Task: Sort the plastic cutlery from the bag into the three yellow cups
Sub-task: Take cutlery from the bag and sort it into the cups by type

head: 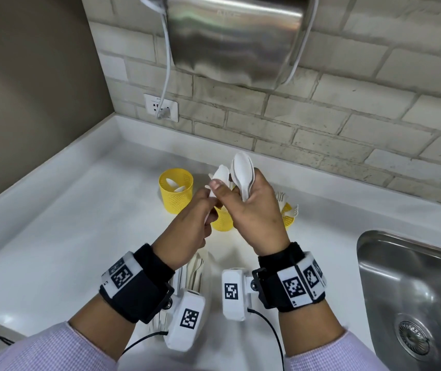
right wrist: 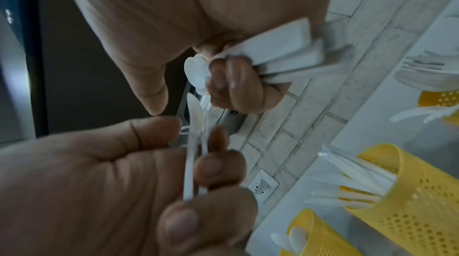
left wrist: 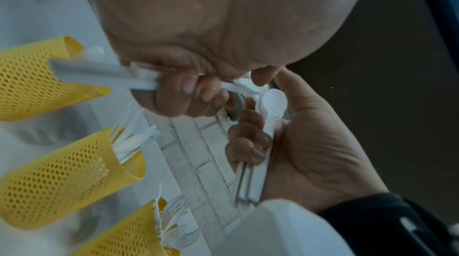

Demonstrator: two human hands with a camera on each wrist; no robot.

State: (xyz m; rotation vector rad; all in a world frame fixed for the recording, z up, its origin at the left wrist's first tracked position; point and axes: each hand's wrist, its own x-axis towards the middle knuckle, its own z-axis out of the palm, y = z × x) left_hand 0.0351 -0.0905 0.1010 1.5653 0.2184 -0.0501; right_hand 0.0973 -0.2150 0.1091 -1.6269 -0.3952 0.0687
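Note:
Both hands are raised together above the three yellow mesh cups. My right hand (head: 251, 210) grips a stack of white plastic spoons (head: 242, 170) by the handles, bowls pointing up. My left hand (head: 195, 220) pinches a few more white spoons (head: 220, 174) right beside that stack. The left cup (head: 176, 190) holds spoons. Mostly hidden behind my hands is the middle cup (head: 222, 222), which holds knives (right wrist: 352, 183). The right cup (head: 289, 218) holds forks (left wrist: 176, 219). The clear bag (head: 196, 266) with more cutlery lies on the counter under my wrists.
A white counter (head: 80, 236) runs along a brick wall, with a raised edge at the left. A steel sink (head: 412, 290) is set in at the right. A metal dryer (head: 238, 36) hangs above, its cable plugged into a wall socket (head: 161, 107).

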